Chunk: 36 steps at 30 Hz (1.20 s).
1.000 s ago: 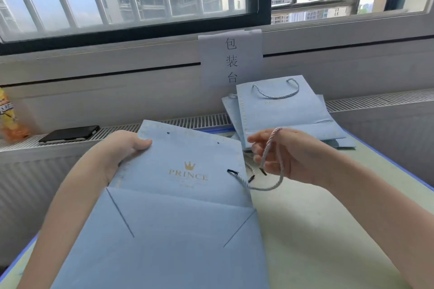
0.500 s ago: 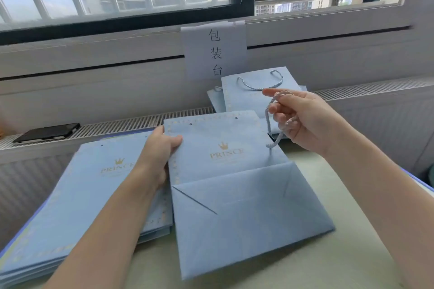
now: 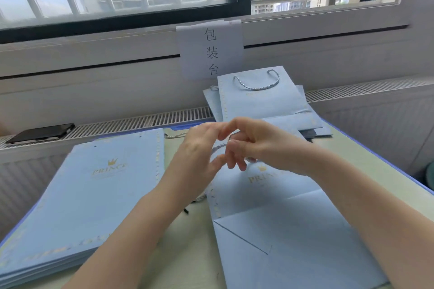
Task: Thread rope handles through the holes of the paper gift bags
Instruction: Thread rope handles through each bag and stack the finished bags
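Note:
A flat light-blue paper gift bag (image 3: 293, 230) printed "PRINCE" lies on the table in front of me, its top edge hidden under my hands. My left hand (image 3: 199, 150) and right hand (image 3: 253, 143) meet above it. Between them runs a grey-blue twisted rope handle (image 3: 219, 146), pinched by the fingers of both hands. One rope end hangs below my left wrist, ending in a black tip (image 3: 186, 210). The bag's holes are hidden from me.
A stack of flat blue bags (image 3: 94, 195) lies at the left. Bags with rope handles fitted (image 3: 258, 101) lean against the wall behind, under a paper sign (image 3: 211, 51). A loose rope (image 3: 175, 135) lies near the vent grille. A black phone (image 3: 40, 132) rests on the sill.
My left hand let go of the bag's edge and came up to meet my right hand on the rope. The bag now lies flat on the table, further to the right.

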Motion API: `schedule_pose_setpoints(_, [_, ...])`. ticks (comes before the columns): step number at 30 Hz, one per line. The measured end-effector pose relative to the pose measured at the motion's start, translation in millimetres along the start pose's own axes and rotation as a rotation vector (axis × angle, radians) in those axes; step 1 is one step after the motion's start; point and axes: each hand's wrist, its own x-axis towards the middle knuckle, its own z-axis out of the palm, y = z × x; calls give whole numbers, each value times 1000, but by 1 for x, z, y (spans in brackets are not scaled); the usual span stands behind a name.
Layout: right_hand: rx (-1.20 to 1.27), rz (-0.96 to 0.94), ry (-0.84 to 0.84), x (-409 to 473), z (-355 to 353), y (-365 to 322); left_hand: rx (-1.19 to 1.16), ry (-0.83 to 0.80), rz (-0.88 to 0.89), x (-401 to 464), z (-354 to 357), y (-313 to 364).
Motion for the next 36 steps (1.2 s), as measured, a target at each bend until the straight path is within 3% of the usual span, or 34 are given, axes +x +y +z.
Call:
schedule_pose_setpoints(2, [9, 3, 7, 0, -1, -2, -13, 16, -28, -1, 0, 1])
schedule_pose_setpoints(7, [36, -13, 233, 1, -19, -2, -323, 17, -167, 1, 0, 0])
schedule_pose_setpoints(10, [-146, 0, 323, 5, -22, 5, -407, 22, -234, 1, -1, 2])
schedule_pose_setpoints(16, [-520, 50, 424, 7, -17, 16, -344, 42, -293, -1, 0, -3])
schedule_pose_setpoints(18, [-467, 30, 392, 6, -17, 12, -281, 65, -263, -1, 0, -2])
schedule_pose_setpoints(21, [-249, 31, 188, 5, -10, 4, -172, 88, -202, -3, -1, 3])
schedule_pose_setpoints(23, [-253, 20, 115, 5, -1, 5, -61, 108, -138, -4, 0, 7])
schedule_pose_setpoints(27, [-268, -18, 220, 8, 5, 10, 190, 123, -74, -4, 4, 8])
schedule_pose_setpoints(31, [-309, -14, 269, 10, 1, 11, 200, 174, -157, -3, 5, 2])
schedule_pose_setpoints(34, [-497, 31, 315, 11, -1, 14, 121, 42, -303, -1, 5, -9])
schedule_pose_setpoints(36, [-549, 88, 253, 10, -1, 17, 39, -56, -382, -2, 7, -12])
